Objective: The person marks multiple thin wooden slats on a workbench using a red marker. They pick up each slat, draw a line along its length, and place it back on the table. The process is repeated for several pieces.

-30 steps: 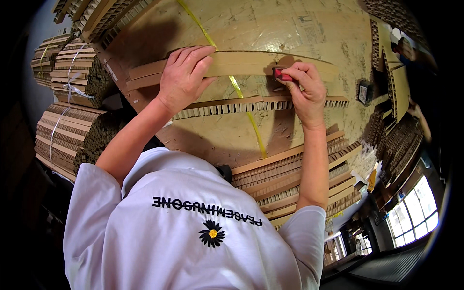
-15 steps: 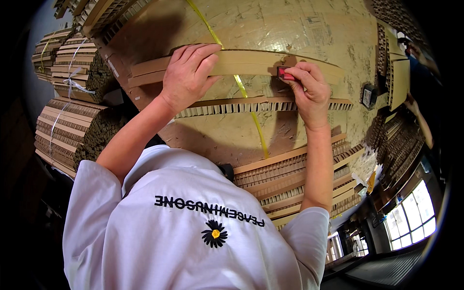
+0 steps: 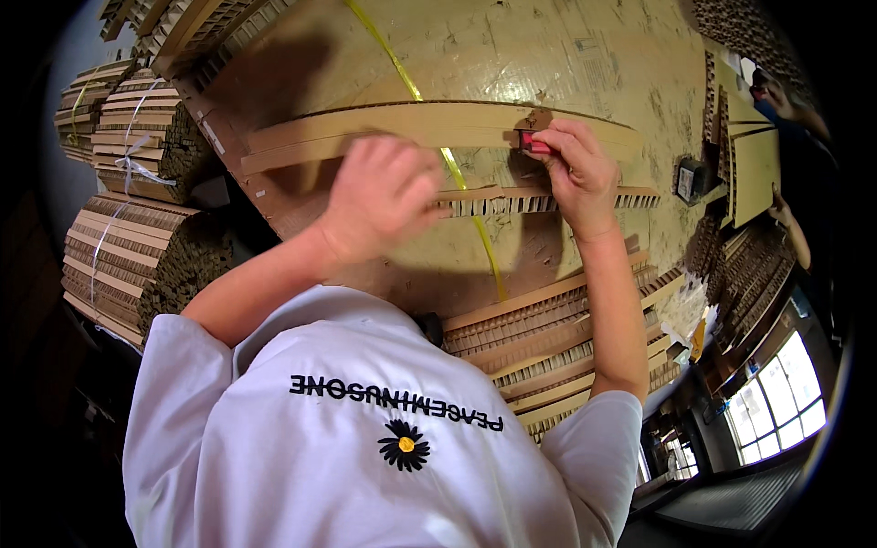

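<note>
A long tan cardboard strip (image 3: 475, 125) lies across the work surface, bowed by the lens. At its right part, my right hand (image 3: 586, 178) pinches a small red-and-black block (image 3: 533, 142) against or just over the strip; which of the two I cannot tell. My left hand (image 3: 384, 196) is smeared by motion, in front of the strip's near side and over the left part of a honeycomb cardboard strip (image 3: 521, 200). Its fingers are too blurred to read. The honeycomb strip lies closer to me, its open cells showing.
Yellow strapping (image 3: 397, 64) crosses the work surface (image 3: 585, 64). A black box-shaped thing (image 3: 690, 180) stands at the right. Honeycomb strips (image 3: 530, 338) are stacked close to me; tied bundles (image 3: 128, 247) stand at left. Another person's hand (image 3: 781, 208) touches panels at far right.
My left hand has come off the long strip and moved toward me and slightly right. My right hand, still holding the red-and-black block, has barely shifted.
</note>
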`<act>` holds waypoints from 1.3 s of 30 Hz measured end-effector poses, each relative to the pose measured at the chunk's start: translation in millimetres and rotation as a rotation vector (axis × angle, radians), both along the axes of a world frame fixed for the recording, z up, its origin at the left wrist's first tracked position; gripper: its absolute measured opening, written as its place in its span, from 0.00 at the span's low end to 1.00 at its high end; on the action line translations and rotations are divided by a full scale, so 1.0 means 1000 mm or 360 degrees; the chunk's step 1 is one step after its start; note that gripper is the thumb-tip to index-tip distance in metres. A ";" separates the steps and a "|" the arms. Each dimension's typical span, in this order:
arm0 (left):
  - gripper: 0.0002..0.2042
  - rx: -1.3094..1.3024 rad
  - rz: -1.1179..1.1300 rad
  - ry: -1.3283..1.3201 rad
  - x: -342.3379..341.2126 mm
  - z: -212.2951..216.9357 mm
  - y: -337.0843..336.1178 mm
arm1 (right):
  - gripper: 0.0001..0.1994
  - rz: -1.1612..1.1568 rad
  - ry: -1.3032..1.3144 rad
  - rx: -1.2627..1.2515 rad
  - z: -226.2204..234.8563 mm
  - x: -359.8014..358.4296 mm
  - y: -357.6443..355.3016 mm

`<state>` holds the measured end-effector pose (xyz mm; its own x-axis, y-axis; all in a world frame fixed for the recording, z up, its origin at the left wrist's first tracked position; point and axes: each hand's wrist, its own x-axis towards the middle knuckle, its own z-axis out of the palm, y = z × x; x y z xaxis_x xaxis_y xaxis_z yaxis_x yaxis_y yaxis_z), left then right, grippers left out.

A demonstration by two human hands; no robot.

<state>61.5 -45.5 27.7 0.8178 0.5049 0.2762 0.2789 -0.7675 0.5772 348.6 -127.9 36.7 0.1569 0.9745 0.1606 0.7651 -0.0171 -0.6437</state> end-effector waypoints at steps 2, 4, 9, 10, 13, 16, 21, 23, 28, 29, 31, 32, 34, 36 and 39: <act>0.22 -0.0133 -0.0150 0.0174 0.007 -0.002 -0.025 | 0.10 0.0008 0.0026 0.0009 -0.002 0.000 -0.001; 0.19 -0.0087 -0.0124 0.0248 0.007 -0.016 -0.041 | 0.10 0.0018 0.0011 0.0038 -0.002 0.001 0.000; 0.12 -0.0035 0.0028 0.0228 -0.005 -0.010 -0.034 | 0.11 0.0009 -0.0018 0.0020 -0.004 0.000 -0.001; 0.12 0.0044 0.0065 0.0270 -0.018 -0.010 -0.026 | 0.11 -0.0001 -0.0001 0.0010 -0.003 -0.001 -0.001; 0.15 0.0187 0.0073 0.0273 -0.053 -0.010 -0.004 | 0.10 -0.0022 -0.0072 -0.0003 0.001 -0.003 -0.002; 0.19 0.0173 0.0058 0.0177 -0.063 -0.006 -0.008 | 0.10 -0.0029 -0.0107 0.0030 0.000 -0.004 -0.003; 0.25 0.0091 0.0120 0.0087 -0.032 -0.018 -0.028 | 0.09 -0.0061 -0.0064 0.0065 0.002 -0.006 -0.003; 0.26 0.0124 0.0082 0.0126 -0.027 -0.030 -0.031 | 0.09 -0.0028 -0.0059 0.0037 0.008 -0.002 -0.004; 0.25 0.0266 0.0258 0.0176 -0.039 -0.016 -0.010 | 0.12 -0.0403 0.0518 0.0198 0.041 0.000 -0.034; 0.26 0.0307 0.0309 0.0180 -0.041 -0.016 -0.006 | 0.12 -0.0405 0.0488 0.0139 0.041 0.002 -0.042; 0.29 0.0298 0.0240 0.0133 -0.043 -0.021 0.000 | 0.12 -0.0384 0.0519 0.0084 0.032 0.002 -0.052; 0.30 0.0294 0.0208 0.0111 -0.042 -0.024 0.002 | 0.13 -0.0338 0.0529 0.0078 0.029 0.001 -0.056; 0.40 0.0198 0.0199 0.0175 -0.038 -0.024 0.007 | 0.13 -0.0234 0.0570 0.0056 0.026 -0.008 -0.056; 0.46 0.0114 0.0249 0.0273 -0.029 -0.025 0.009 | 0.12 -0.0227 0.0529 0.0018 0.026 -0.013 -0.051; 0.51 0.0192 0.0240 0.0458 -0.029 -0.030 0.007 | 0.12 -0.0158 0.0454 -0.0034 0.021 -0.013 -0.042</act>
<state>32.2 -38.0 -2.7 0.7895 0.6038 0.1100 0.5326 -0.7631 0.3661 335.9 -169.8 57.3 0.2875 0.9548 0.0762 0.5476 -0.0986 -0.8309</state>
